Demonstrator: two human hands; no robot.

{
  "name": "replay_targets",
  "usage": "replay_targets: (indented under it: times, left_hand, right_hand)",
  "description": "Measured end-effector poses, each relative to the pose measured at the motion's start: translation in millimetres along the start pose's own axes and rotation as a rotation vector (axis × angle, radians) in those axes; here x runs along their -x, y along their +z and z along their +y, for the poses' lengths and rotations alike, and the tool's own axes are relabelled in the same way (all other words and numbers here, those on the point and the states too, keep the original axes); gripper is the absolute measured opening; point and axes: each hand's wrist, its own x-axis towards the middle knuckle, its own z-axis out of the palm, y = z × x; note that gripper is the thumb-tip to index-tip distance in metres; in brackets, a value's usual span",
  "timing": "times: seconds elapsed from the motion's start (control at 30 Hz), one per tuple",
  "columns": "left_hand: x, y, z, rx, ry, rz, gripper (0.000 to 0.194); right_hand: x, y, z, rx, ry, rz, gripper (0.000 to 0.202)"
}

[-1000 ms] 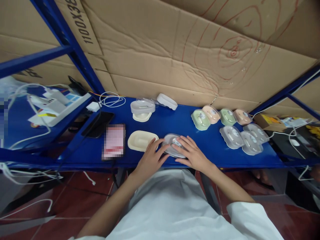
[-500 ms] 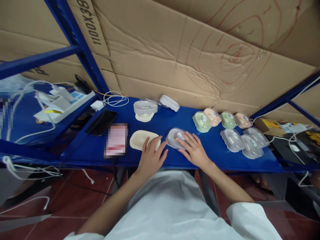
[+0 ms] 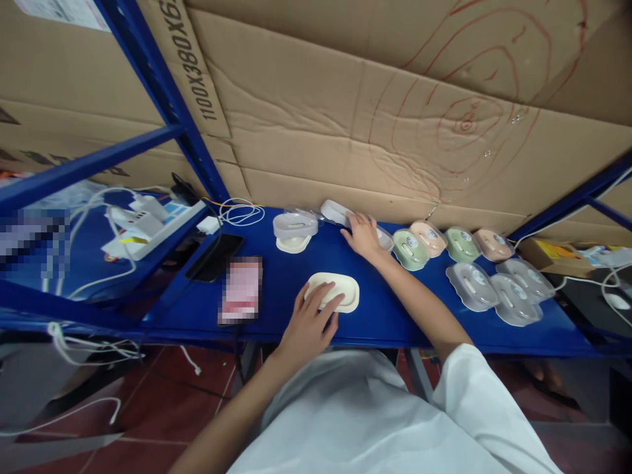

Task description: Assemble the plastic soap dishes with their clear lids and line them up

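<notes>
Head view: could skid cream oval plastic dish (image 3: pixel 349 291) under loosely spread left hand (image 3: pixel 309 324), or knock white oval plastic tray (image 3: pixel 336 212) beyond it by hasty right hand (image 3: pixel 364 237) of unclear grip.

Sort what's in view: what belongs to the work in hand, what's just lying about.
Likely in the work:
cream tray under the left hand
white tray by the right hand
green boxes, peach boxes, grey boxes

Apparently lying about:
lit-screen device
black phone
white adapter
power strip
</notes>
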Motion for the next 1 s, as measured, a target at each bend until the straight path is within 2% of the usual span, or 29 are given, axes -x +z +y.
replay_targets:
  times: [0.07, 0.13, 0.23, 0.33, 0.4, 0.47, 0.57, 0.67, 0.73, 0.83, 0.93, 1.0]
  left_hand:
    - [1, 3.3, -1, -0.019, -0.122, 0.054, 0.041]
    - [2, 6.2, -2, -0.019, -0.187, 0.062, 0.045]
    - [3, 8.7, -4, 0.004, -0.2, 0.031, 0.05]
    - [2, 9.1, -4, 0.018, -0.146, -0.013, 0.043]
    - [1, 8.5, -5, 0.037, -0.104, -0.043, 0.031]
    - [1, 7.6, -5, 0.058, -0.083, -0.059, 0.023]
    - [2, 6.8, -6, 0.069, -0.078, -0.065, 0.019]
    - [3, 7.3, -6, 0.08, -0.076, -0.07, 0.019]
    - [3, 7.8, -6, 0.08, -0.08, -0.05, 0.022]
    - [3, 8.0, -6, 0.059, -0.1, 0.016, 0.039]
    - [3, 7.8, -5, 0.054, -0.121, 0.055, 0.055]
    - [2, 7.8, -5, 0.061, -0.127, 0.043, 0.059]
  right_hand:
    - [-8, -2, -1, -0.024, 0.009, -0.018, 0.033]
    - [1, -9, -4, -0.043, -0.033, 0.001, 0.033]
    - [31, -20, -10, -0.054, -0.159, 0.05, 0.036]
    - [50, -21, -12, -0.007, -0.23, 0.051, 0.039]
    - [45, -15, -8, 0.042, -0.168, 0.027, 0.05]
    - [27, -6, -3, 0.066, -0.06, -0.006, 0.053]
    - [-2, 2, 1, 0.046, 0.026, -0.039, 0.033]
    - [-6, -5, -3, 0.009, 0.008, 0.0, 0.028]
    - [13, -18, -7, -0.048, -0.056, 0.069, 0.031]
    - [65, -41, -10, -0.138, -0.191, 0.135, 0.032]
    - [122, -57, -10, -0.174, -0.281, 0.083, 0.027]
    - [151, -60, -9, -0.199, -0.321, 0.012, 0.026]
